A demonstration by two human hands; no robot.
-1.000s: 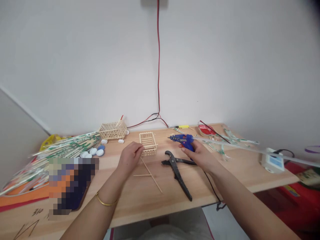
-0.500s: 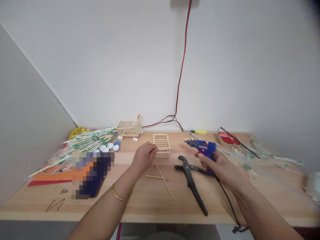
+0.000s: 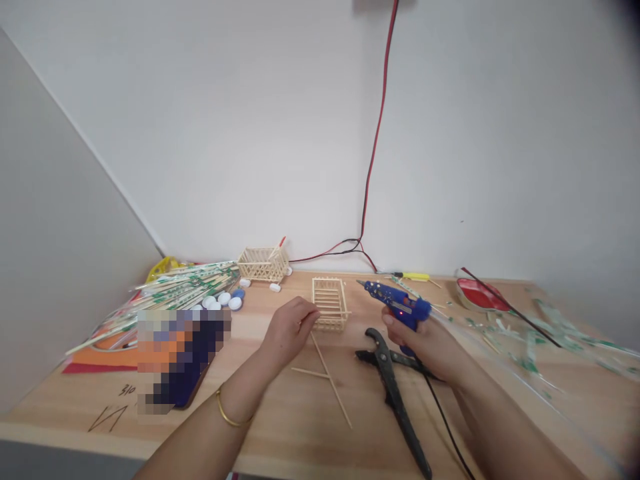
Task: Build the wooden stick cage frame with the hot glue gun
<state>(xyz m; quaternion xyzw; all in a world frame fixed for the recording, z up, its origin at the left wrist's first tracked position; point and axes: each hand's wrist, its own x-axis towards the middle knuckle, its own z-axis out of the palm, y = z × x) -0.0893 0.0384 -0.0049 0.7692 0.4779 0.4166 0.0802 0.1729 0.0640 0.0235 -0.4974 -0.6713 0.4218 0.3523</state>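
The left hand (image 3: 289,328), nearer the frame (image 3: 329,301), pinches a stick (image 3: 343,313) across its near end; the frame's long axis runs away over the desk (image 3: 300,430). The right hand (image 3: 437,347) grips the glue gun (image 3: 400,305), nozzle pointing left, just beside the frame, apart.

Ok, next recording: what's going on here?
A person's left hand pinches a thin pale wooden stick across the near end of a small rectangular frame of wooden sticks. The right hand grips a blue plastic glue gun, its nozzle pointing left, apart from the frame. Black metal pliers and two loose wooden sticks lie on the light wooden tabletop.
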